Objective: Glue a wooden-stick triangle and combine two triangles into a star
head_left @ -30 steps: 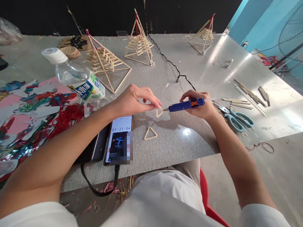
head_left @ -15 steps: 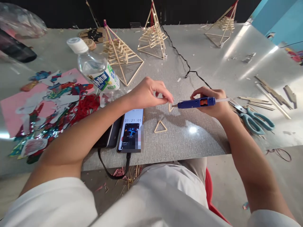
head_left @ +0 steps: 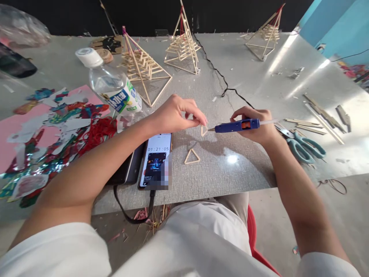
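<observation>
Left hand (head_left: 175,115) pinches stick triangle (head_left: 203,130); glue gun (head_left: 236,125) tip touching it.

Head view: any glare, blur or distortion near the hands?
Head view: a bright glare spot on the table below the glue gun in the right hand, broader sheen beyond the scissors; left hand and its small stick triangle are sharp; wide-angle stretch at the frame edges; phone screen partly pixelated.

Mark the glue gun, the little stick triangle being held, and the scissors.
glue gun (head_left: 233,125): head view, on its blue barrel.
held stick triangle (head_left: 201,131): head view, on its left stick.
scissors (head_left: 291,143): head view, on the teal handle near the pivot.
</observation>
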